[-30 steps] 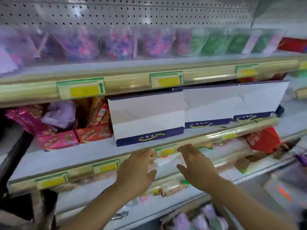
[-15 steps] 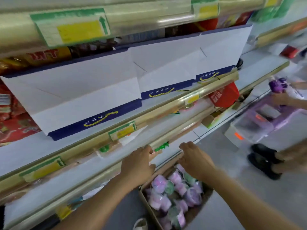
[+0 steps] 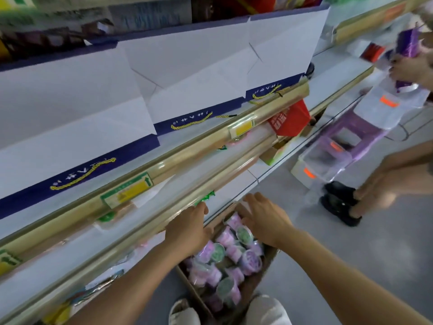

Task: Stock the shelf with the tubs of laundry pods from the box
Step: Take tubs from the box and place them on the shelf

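Both hands have come down from the shelf edge: the left hand and right hand now reach with open, empty fingers onto the tubs of laundry pods in the cardboard box, so the next pick is starting.

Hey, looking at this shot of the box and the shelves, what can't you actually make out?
Head view only:
- Left hand fingers: curled out of sight, grip unclear.
- Tubs under the right hand: covered.
- Box near end: cut off by shoes and frame edge.
- Price tags: print blurred.

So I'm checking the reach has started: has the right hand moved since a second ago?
Yes. The right hand has dropped from the gold shelf rail down onto the tubs in the box.
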`<state>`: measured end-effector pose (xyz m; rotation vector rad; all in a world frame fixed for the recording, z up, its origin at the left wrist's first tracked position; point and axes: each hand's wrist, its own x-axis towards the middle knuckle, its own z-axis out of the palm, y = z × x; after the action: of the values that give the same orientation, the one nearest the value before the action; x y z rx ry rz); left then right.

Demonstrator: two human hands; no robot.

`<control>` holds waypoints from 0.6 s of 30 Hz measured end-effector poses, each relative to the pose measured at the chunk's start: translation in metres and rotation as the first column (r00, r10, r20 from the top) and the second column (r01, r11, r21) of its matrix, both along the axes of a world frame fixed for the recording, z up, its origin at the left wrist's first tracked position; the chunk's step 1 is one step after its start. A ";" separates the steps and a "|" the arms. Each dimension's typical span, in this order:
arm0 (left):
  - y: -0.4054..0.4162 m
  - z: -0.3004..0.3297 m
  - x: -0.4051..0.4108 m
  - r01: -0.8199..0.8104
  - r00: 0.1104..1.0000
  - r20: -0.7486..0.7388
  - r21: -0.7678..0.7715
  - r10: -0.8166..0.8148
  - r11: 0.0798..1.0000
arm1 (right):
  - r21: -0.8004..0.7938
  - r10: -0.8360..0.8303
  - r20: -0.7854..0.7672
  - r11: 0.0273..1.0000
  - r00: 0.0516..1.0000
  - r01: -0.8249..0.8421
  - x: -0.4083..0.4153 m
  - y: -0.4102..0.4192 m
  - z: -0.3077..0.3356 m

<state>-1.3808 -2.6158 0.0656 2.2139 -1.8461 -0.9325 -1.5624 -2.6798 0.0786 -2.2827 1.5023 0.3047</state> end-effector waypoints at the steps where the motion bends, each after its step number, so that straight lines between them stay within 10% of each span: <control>1: -0.004 -0.003 -0.003 -0.020 1.000 0.005 0.014 0.020 1.000 | -0.002 0.015 0.015 1.000 1.000 -0.015 -0.002 -0.007 -0.001; 8: -0.026 -0.031 -0.039 -0.309 0.951 0.022 0.054 0.309 0.949 | 0.048 0.263 0.023 0.963 0.965 -0.264 -0.022 -0.078 -0.031; 18: 0.016 -0.094 -0.143 -0.738 0.659 0.006 0.199 0.752 0.645 | 0.208 0.569 0.053 0.797 0.820 -0.567 -0.081 -0.128 -0.101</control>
<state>-1.5240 -2.5998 -0.0282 2.6237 -0.6407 -0.9856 -1.6438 -2.8076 -0.0226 -2.4971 0.6947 0.6142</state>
